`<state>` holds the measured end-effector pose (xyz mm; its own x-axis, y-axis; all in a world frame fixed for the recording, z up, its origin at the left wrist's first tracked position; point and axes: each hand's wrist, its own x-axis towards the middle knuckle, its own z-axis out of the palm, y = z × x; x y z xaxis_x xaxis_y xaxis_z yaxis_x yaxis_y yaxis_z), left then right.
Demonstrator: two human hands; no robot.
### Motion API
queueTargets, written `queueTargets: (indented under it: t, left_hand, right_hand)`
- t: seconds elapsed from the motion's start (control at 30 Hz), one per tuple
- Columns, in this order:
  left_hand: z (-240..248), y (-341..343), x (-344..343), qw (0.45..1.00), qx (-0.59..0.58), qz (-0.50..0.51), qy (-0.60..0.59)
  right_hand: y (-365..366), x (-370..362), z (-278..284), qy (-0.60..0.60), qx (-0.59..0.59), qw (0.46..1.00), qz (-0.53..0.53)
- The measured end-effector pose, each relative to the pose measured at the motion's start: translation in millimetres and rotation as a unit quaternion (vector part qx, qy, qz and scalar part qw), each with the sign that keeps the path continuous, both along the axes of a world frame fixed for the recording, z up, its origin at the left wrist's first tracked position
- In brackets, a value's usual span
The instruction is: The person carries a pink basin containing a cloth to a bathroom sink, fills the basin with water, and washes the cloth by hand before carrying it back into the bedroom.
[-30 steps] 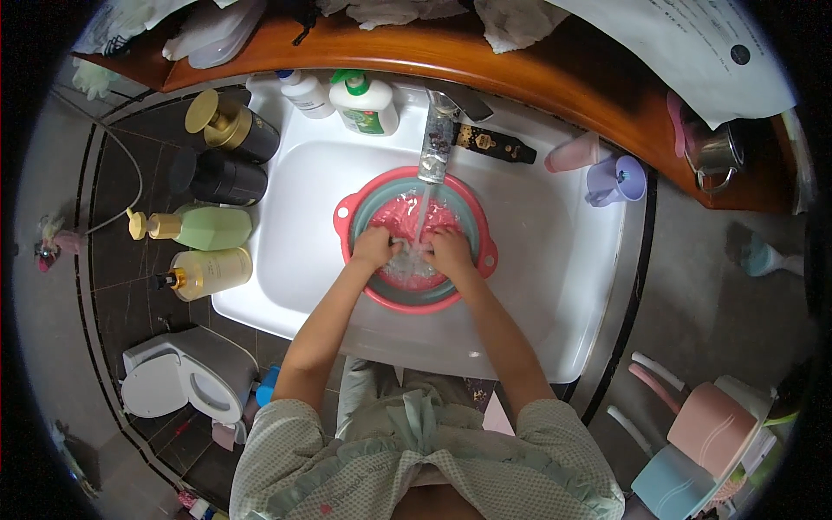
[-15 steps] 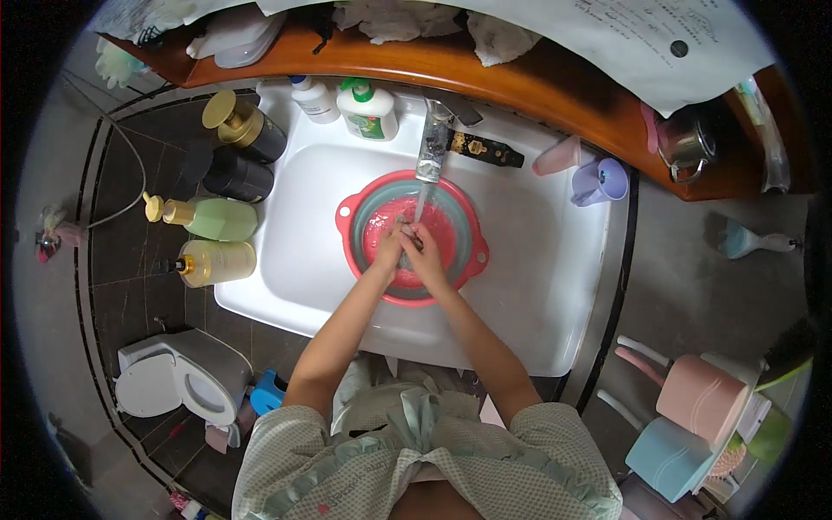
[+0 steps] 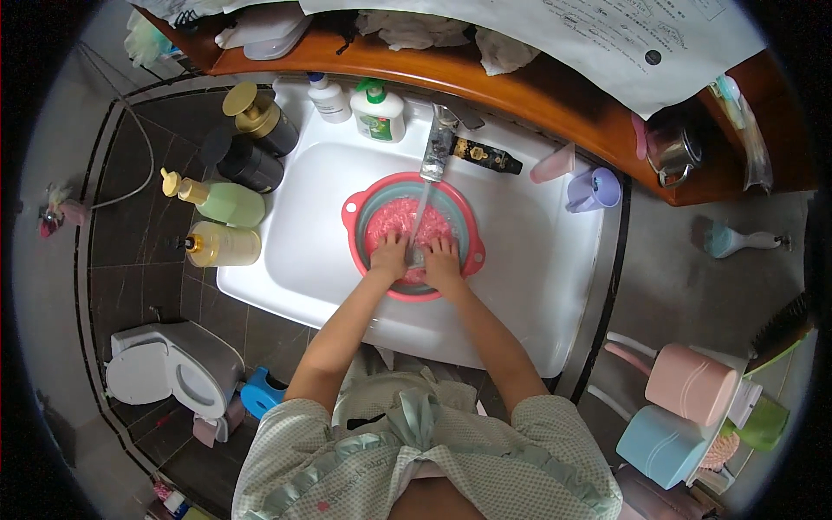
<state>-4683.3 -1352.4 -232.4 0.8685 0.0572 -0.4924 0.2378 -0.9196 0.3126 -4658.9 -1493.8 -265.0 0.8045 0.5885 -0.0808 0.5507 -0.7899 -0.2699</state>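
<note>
A round basin [image 3: 353, 241] with a red rim and grey sides sits in the white sink, its pink bottom covered by rippling water. From the metal faucet [image 3: 436, 147] a stream of water [image 3: 420, 212] falls into it. On the left of the stream, my left hand [image 3: 389, 256] dips into the basin with fingers stretched out and nothing visible in them. My right hand [image 3: 442, 258] mirrors it on the right side, fingers spread. A pale glassy patch shows between the hands; I cannot tell if it is splashing water or an object.
Pump bottles, among them a green one [image 3: 232, 204] and a yellow one [image 3: 227, 245], line the sink's left edge. A white soap bottle [image 3: 379, 117] stands behind. A black tube [image 3: 490, 156], a pink tube [image 3: 553, 164] and a purple cup [image 3: 593, 191] lie right of the faucet.
My hands were together under the stream, rubbing or clasped; now they are apart and lower in the basin, fingers spread. The view has shifted slightly.
</note>
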Motion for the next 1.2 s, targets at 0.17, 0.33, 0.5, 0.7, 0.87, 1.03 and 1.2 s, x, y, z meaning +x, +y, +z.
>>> queueTargets:
  t: [0.17,0.33,0.5,0.7,0.87,1.03,1.2]
  left_hand:
    - [-14,-7,1,0.992,0.080,-0.080,0.055]
    - [-15,5,-3,0.994,0.017,0.005,0.108]
    - [8,10,9,0.817,-0.568,0.076,0.067]
    - [43,12,2,0.532,-0.754,0.358,0.140]
    - [52,5,-8,0.298,-0.890,0.335,0.080]
    - [36,-4,-9,0.335,-0.819,0.459,0.075]
    - [29,-13,4,0.438,-0.713,0.546,0.040]
  right_hand:
    - [4,11,-26,0.178,-0.046,0.983,0.017]
    - [7,18,14,0.292,0.271,0.912,-0.100]
    - [17,22,51,0.352,0.492,0.786,-0.125]
    - [19,22,85,0.401,0.580,0.676,-0.216]
    - [6,-3,100,-0.028,0.345,0.921,-0.179]
    - [-5,-14,107,-0.176,0.250,0.947,-0.101]
    - [-6,-19,121,-0.106,0.236,0.941,-0.218]
